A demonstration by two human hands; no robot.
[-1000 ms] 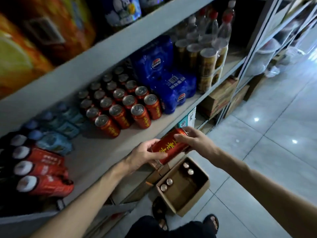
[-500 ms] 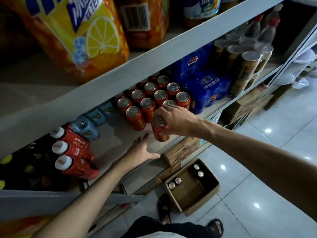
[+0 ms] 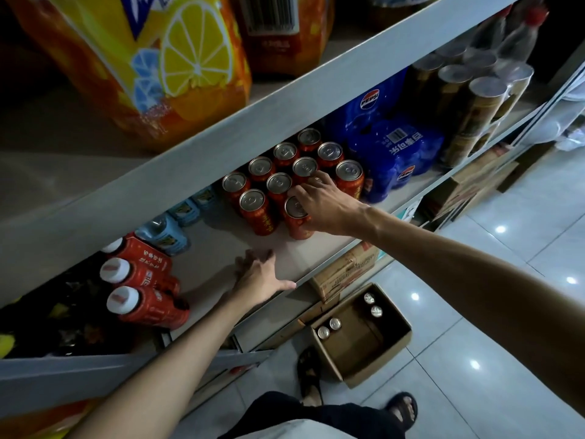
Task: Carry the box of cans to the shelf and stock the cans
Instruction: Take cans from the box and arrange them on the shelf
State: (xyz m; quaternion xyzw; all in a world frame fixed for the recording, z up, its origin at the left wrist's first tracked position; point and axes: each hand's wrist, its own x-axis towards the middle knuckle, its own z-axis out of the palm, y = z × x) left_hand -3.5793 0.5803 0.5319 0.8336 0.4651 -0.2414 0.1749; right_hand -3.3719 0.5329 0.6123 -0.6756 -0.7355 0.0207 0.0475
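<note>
The right hand [image 3: 323, 204] has its fingers wrapped around a red can [image 3: 296, 221], seating it in the front row; the left hand [image 3: 258, 280] lies flat, fingers spread, bracing on the shelf [image 3: 285, 258].

Right hand [image 3: 323, 204]: wrapped around a red can [image 3: 296, 221] standing upright at the front of the shelf [image 3: 304, 258], beside the other red cans [image 3: 278, 172]
Left hand [image 3: 259, 277]: flat on the shelf edge, holding nothing
Cardboard box [image 3: 380, 350]: on the tiled floor, four cans [image 3: 329, 327] inside (tops only visible)
Blue multipack [image 3: 389, 150]: just right of the cans
</note>
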